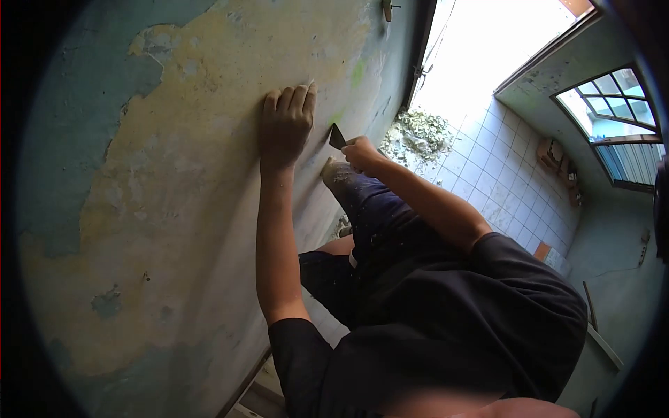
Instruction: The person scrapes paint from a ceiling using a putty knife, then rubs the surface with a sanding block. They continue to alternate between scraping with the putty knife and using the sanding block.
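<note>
My left hand [287,124] rests against the wall [209,132], fingers a little bent and slightly apart, with nothing visible in it. To its right, my right hand [361,155] is closed around a scraper [337,136]. The scraper's dark blade points at the wall, its tip touching or very near it beside a small green patch; the handle is mostly hidden in my fist. Much of the wall shows a bare yellowish layer, with blue-green paint [63,132] along the left. The paint has ragged, peeled edges.
Paint flakes [418,136] lie heaped on the white tiled floor [495,157] near the bright doorway [481,49]. A barred window [613,104] is at the right. Brown objects [550,153] stand by the far wall. A small fixture [388,10] sticks out from the wall above.
</note>
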A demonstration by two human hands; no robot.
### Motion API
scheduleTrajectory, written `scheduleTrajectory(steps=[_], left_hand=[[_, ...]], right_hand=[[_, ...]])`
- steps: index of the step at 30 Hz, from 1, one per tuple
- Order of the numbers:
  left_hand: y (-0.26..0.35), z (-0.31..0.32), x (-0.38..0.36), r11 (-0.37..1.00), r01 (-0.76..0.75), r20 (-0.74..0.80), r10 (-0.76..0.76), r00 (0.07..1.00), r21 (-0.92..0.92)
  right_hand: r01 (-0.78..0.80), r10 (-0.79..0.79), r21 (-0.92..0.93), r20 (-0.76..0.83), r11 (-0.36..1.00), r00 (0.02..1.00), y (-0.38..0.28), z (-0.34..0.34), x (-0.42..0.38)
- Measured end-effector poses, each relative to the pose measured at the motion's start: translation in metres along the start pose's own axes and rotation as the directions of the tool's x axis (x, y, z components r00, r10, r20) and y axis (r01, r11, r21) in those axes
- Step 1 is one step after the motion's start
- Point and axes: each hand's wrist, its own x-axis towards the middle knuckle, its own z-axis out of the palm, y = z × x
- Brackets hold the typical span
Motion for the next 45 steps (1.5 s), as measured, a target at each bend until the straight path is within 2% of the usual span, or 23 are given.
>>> scheduleTrajectory(steps=[1,2,4,6,9,12,15,25,27,28,29,31,33,34,36,38,39,42,45], left_hand=[[-0.001,0.002,0.002,1.000,0.002,0.003,-0.002,1.000,0.002],[-0.003,0.003,0.004,1.000,-0.002,-0.026,0.002,1.000,-0.012],[-0.001,-0.001,-0.001,0.999,0.007,-0.011,-0.007,1.000,-0.039],[-0.001,-0.008,0.002,0.997,0.008,-0.012,-0.009,1.000,-0.083],[-0.004,0.001,-0.001,0.995,-0.002,-0.014,0.001,1.000,-0.099],[-0.002,-0.007,-0.005,0.995,-0.001,-0.001,0.001,1.000,-0.096],[-0.005,0.002,-0.003,0.995,-0.008,-0.059,0.002,0.998,-0.104],[-0.003,0.001,-0.004,0.997,-0.015,-0.062,0.010,0.998,-0.082],[-0.004,0.001,-0.001,0.999,-0.008,-0.036,0.007,0.999,-0.046],[-0.004,0.001,0.003,0.999,-0.012,-0.044,0.010,0.999,-0.048],[-0.003,0.000,0.006,0.999,-0.012,-0.038,0.010,0.999,-0.043],[-0.001,-0.002,0.000,0.999,-0.013,-0.031,0.011,0.999,-0.047],[-0.004,-0.002,0.001,0.999,-0.017,-0.035,0.015,0.999,-0.038],[-0.006,0.000,0.005,0.999,-0.019,-0.049,0.017,0.999,-0.037],[-0.004,-0.001,0.004,0.999,-0.013,-0.023,0.012,1.000,-0.032],[-0.001,-0.005,0.000,0.999,-0.013,0.002,0.013,1.000,-0.033],[-0.003,-0.005,0.002,1.000,-0.010,0.015,0.011,1.000,-0.022],[-0.004,-0.001,0.003,1.000,-0.010,-0.044,0.011,0.999,0.006],[-0.003,-0.001,0.003,1.000,-0.011,-0.024,0.011,1.000,0.026]], right_hand=[[0.086,-0.086,-0.026,-0.007,0.996,0.996,0.000,0.001,-0.006],[0.085,-0.085,-0.033,0.002,0.996,0.996,-0.009,0.002,-0.010],[0.116,-0.116,0.124,-0.004,0.985,0.993,-0.012,0.012,-0.029],[0.000,-0.001,0.041,0.031,0.999,1.000,-0.017,0.001,-0.023],[0.053,-0.053,0.009,0.102,0.999,0.993,-0.024,-0.002,-0.039],[0.056,-0.057,0.031,0.024,0.998,0.998,-0.020,0.002,-0.030],[0.132,-0.133,0.023,0.020,0.991,0.991,-0.021,0.007,-0.030],[0.075,-0.075,0.017,-0.035,0.997,0.997,-0.009,0.016,-0.029],[0.174,-0.177,-0.037,-0.103,0.984,0.979,0.004,0.019,-0.009],[0.097,-0.100,-0.036,-0.077,0.995,0.992,-0.026,0.017,-0.049],[0.078,-0.081,-0.057,-0.049,0.995,0.996,-0.032,0.015,-0.051],[0.051,-0.053,-0.077,-0.026,0.996,0.998,-0.027,0.014,-0.051],[0.042,-0.054,-0.110,-0.111,0.993,0.992,-0.027,0.011,-0.040],[0.092,-0.095,-0.042,-0.071,0.995,0.993,-0.029,0.015,-0.045],[0.095,-0.097,-0.070,-0.028,0.993,0.995,-0.032,0.013,-0.054],[-0.010,0.007,-0.046,-0.056,0.999,0.998,-0.030,0.001,-0.032],[-0.008,0.004,-0.038,-0.098,0.999,0.995,-0.018,0.001,-0.012],[0.110,-0.115,-0.079,-0.056,0.991,0.992,-0.050,0.007,-0.068],[0.074,-0.074,-0.039,-0.015,0.997,0.997,-0.025,0.004,-0.033]])
